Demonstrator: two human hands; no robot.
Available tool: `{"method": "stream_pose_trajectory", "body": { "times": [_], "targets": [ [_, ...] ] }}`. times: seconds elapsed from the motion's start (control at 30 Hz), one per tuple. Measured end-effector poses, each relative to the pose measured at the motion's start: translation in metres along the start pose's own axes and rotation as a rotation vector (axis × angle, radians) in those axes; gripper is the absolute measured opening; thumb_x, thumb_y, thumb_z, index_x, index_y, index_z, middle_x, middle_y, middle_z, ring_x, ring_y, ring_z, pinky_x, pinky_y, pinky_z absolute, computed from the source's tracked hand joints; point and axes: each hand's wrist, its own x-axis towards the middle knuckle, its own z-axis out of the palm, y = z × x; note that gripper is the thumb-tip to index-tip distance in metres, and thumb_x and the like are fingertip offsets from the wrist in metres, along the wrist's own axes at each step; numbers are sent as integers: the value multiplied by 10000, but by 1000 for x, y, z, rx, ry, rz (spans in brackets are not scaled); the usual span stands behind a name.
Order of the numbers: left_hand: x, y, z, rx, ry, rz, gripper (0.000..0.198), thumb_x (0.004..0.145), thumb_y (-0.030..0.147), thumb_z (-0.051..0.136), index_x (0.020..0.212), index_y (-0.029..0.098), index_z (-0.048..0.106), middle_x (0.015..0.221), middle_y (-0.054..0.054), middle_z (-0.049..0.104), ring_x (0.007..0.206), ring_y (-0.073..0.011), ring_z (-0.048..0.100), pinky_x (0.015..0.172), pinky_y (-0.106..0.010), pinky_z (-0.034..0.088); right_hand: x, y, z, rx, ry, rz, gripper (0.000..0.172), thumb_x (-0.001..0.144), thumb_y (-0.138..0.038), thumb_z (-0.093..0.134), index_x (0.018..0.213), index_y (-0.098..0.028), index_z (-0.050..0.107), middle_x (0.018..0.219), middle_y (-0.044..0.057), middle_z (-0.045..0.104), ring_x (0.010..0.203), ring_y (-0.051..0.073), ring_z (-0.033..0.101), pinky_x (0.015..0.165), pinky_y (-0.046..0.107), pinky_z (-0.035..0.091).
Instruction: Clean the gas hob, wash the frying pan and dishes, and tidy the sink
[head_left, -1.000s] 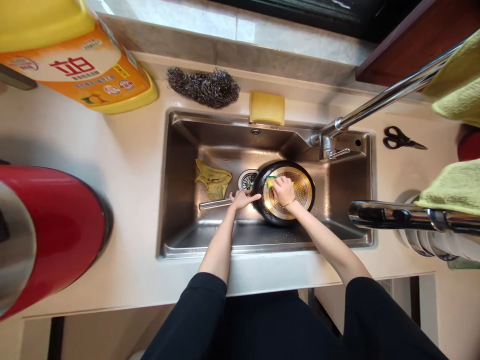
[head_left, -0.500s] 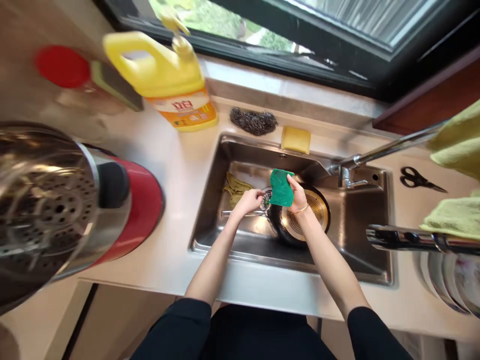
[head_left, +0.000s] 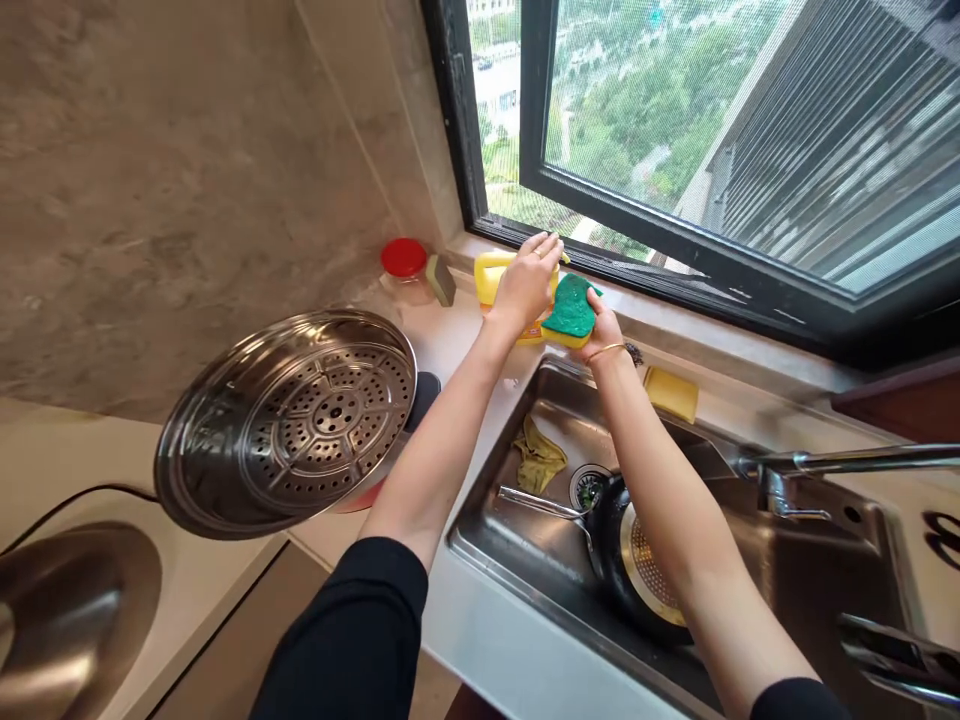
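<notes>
As right hand point(head_left: 604, 326) holds sponge point(head_left: 571, 308), left hand point(head_left: 527, 282) at bottle point(head_left: 487, 292)

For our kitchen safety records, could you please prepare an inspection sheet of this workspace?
Surface: pale countertop around a steel sink.
Job's things: green sponge; yellow bottle, partly hidden; overturned pan in the sink.
Clutter: cloth in the sink, yellow pad by its rim, red-lidded jar, steel steamer.
Grips: right grip holds the sponge; left grip is over the bottle's top, contact unclear.
Cables: dark cord at left.
Surroundings: window, wall.
</notes>
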Motion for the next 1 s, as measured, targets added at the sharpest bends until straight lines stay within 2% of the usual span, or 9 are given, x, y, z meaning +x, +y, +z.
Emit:
{"method": "stream_pose_trajectory", "body": {
  "times": [0.13,0.43,0.53,0.63,0.73,0.8,0.83,0.9,1.0],
  "targets": [
    [15,-12,8,-9,-56,30,434,865,132,420,1286,136,526,1347,-106,530,1329,-228,381,1160,-394,271,12,-6,5,-25,-29,-5,247,866,-396,497,819,-202,642,759,11,728,893,204,683,883,411,531],
    [7,-17,17,-51,-30,19,457,867,177,418,1316,178,502,1353,-86,517,1358,-216,360,1152,-367,280,11,-17,23,24,-29,90,355,933,-340,339,988,-175,649,831,19,733,944,190,668,922,427,514],
    [10,-18,10,16,-98,34,464,882,235,431,1336,159,482,1393,-104,481,1381,-234,328,1173,-420,194,6,-16,22,70,-32,91,355,942,-333,331,1003,-176,643,805,13,731,943,190,667,929,426,512],
    [7,-4,-6,61,-160,90,485,904,280,420,1368,141,436,1442,-93,429,1414,-266,255,1164,-528,25,-13,-10,4,60,-38,78,323,930,-362,388,983,-178,649,781,8,723,900,190,672,896,403,526],
    [-16,24,-7,-33,-63,122,566,869,234,491,1420,225,360,1541,-6,285,1450,-219,139,1191,-469,-53,-61,3,-43,-69,40,30,285,873,-404,515,970,-179,660,773,9,711,827,186,671,822,360,543],
    [-49,45,13,-158,32,64,572,881,200,452,1436,252,329,1549,32,264,1451,-176,126,1215,-406,27,-114,16,-92,-211,181,-30,301,817,-429,596,982,-187,662,771,3,699,782,181,658,774,336,541],
    [-71,55,30,-247,19,7,555,890,214,431,1434,262,329,1532,35,304,1445,-171,162,1214,-392,83,-145,24,-120,-304,275,-72,316,788,-437,630,984,-192,664,769,0,691,765,179,646,757,328,534],
    [-120,77,76,-388,-159,-81,530,892,257,410,1419,228,361,1476,-13,410,1400,-189,296,1191,-402,191,-209,40,-179,-573,535,-187,318,763,-444,654,968,-200,667,760,-8,664,745,171,611,742,323,512],
    [-192,111,152,-427,-635,-308,595,857,328,463,1416,144,370,1451,-134,433,1350,-240,389,1148,-413,266,-283,69,-254,-1193,873,-339,213,769,-388,629,774,-179,672,752,24,591,775,187,539,778,355,465]
  ]
}}
